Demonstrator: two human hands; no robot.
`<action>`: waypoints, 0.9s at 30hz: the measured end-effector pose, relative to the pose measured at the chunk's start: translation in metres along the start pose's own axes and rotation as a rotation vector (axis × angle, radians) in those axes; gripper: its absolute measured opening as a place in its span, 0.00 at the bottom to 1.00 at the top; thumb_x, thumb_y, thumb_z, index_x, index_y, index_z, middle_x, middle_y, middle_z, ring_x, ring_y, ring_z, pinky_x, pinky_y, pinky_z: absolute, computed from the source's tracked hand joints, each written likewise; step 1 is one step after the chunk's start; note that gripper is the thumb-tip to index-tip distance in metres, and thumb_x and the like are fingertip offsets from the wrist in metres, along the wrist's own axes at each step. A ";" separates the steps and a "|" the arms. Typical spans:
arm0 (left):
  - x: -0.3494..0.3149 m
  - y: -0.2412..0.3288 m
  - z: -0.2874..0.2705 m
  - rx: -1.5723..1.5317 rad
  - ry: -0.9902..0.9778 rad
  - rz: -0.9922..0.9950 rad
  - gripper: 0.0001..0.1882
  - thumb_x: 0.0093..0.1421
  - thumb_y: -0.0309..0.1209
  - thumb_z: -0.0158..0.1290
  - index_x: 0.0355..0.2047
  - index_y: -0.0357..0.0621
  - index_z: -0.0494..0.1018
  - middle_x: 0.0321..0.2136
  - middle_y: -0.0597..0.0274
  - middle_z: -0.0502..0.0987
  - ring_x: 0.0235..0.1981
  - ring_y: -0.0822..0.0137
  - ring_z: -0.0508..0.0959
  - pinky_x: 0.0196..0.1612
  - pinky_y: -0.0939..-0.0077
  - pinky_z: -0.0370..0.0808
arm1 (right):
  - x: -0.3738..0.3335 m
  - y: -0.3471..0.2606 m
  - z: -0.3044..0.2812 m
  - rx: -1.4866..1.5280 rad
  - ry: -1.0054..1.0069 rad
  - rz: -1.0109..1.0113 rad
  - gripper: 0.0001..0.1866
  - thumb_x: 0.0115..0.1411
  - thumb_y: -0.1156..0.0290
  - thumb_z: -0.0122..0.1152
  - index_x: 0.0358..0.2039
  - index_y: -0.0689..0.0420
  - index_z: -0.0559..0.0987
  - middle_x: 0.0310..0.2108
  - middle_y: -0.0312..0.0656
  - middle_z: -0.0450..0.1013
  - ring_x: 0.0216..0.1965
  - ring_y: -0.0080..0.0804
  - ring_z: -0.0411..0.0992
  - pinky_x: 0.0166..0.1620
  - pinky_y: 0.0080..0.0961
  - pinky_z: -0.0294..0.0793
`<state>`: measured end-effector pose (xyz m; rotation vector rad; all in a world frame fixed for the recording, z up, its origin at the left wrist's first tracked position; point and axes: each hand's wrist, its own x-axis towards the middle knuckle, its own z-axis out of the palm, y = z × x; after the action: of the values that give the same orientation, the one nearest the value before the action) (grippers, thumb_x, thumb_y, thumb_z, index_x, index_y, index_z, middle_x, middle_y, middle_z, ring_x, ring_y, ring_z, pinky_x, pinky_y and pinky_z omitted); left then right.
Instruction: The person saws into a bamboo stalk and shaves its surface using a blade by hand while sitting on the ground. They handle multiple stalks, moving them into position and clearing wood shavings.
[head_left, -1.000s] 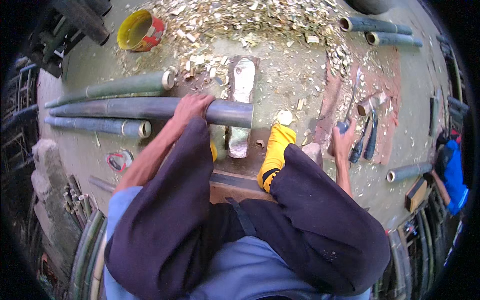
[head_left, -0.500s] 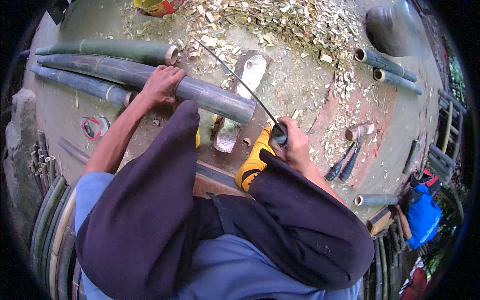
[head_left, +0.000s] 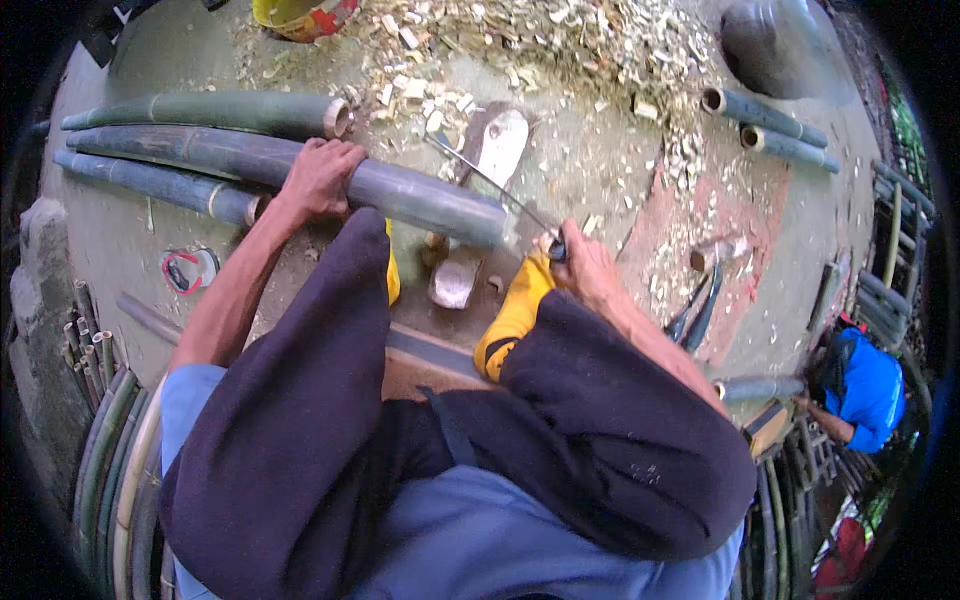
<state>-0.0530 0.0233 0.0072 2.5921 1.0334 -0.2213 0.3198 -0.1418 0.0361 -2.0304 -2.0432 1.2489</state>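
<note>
My left hand (head_left: pixel 322 178) grips a thick, dark bamboo pole (head_left: pixel 430 200) from above, its fingers wrapped round it. The pole's right end lies across a wooden block (head_left: pixel 503 143) with pale, worn faces. Beyond that end, my right hand (head_left: pixel 585 262) is closed round the dark handle of a long-bladed tool (head_left: pixel 490 180). Its thin blade shows nearly edge-on, pointing up and left past the pole's end; whether it is a knife or a saw I cannot tell. A yellow shoe (head_left: pixel 515 320) sits just below my right hand.
A green bamboo pole (head_left: pixel 230 112) and a thinner one (head_left: pixel 170 185) flank the held pole. Wood chips (head_left: pixel 600 50) pile up ahead. Dark-handled tools (head_left: pixel 695 310) and short bamboo pieces (head_left: pixel 770 115) lie to the right. A person in blue (head_left: pixel 870 390) is at far right.
The blade has swung and now looks shorter and more foreshortened, while my right hand has shifted slightly right and down. My left hand stays on the pole. The person at right has moved.
</note>
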 end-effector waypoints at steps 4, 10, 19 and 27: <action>-0.005 -0.005 0.003 0.013 0.014 -0.027 0.35 0.28 0.35 0.64 0.41 0.49 0.67 0.36 0.62 0.72 0.44 0.61 0.73 0.49 0.61 0.65 | -0.008 -0.037 -0.017 0.202 0.150 -0.114 0.19 0.47 0.72 0.64 0.35 0.61 0.64 0.27 0.57 0.72 0.30 0.54 0.74 0.31 0.39 0.73; -0.003 0.016 -0.002 0.058 0.023 -0.061 0.35 0.29 0.33 0.63 0.43 0.48 0.67 0.38 0.63 0.73 0.47 0.61 0.71 0.52 0.55 0.63 | 0.023 0.022 0.008 -0.079 0.007 0.013 0.21 0.46 0.71 0.65 0.35 0.63 0.65 0.24 0.55 0.72 0.32 0.56 0.74 0.33 0.42 0.73; -0.009 0.021 -0.002 0.071 0.136 -0.089 0.35 0.30 0.37 0.64 0.45 0.48 0.68 0.41 0.63 0.73 0.47 0.63 0.72 0.55 0.54 0.60 | 0.007 0.005 0.004 0.133 0.175 -0.210 0.19 0.45 0.76 0.63 0.36 0.63 0.64 0.24 0.55 0.72 0.28 0.52 0.75 0.30 0.40 0.74; -0.011 0.018 0.001 0.115 0.208 -0.084 0.34 0.33 0.39 0.63 0.45 0.48 0.68 0.42 0.64 0.73 0.47 0.64 0.72 0.55 0.57 0.60 | -0.002 -0.017 0.004 0.321 0.379 -0.340 0.17 0.46 0.74 0.62 0.33 0.61 0.65 0.25 0.55 0.73 0.28 0.51 0.75 0.31 0.42 0.74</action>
<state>-0.0481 0.0034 0.0135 2.7222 1.2364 -0.0326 0.3036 -0.1433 0.0433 -1.5533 -1.7782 0.9649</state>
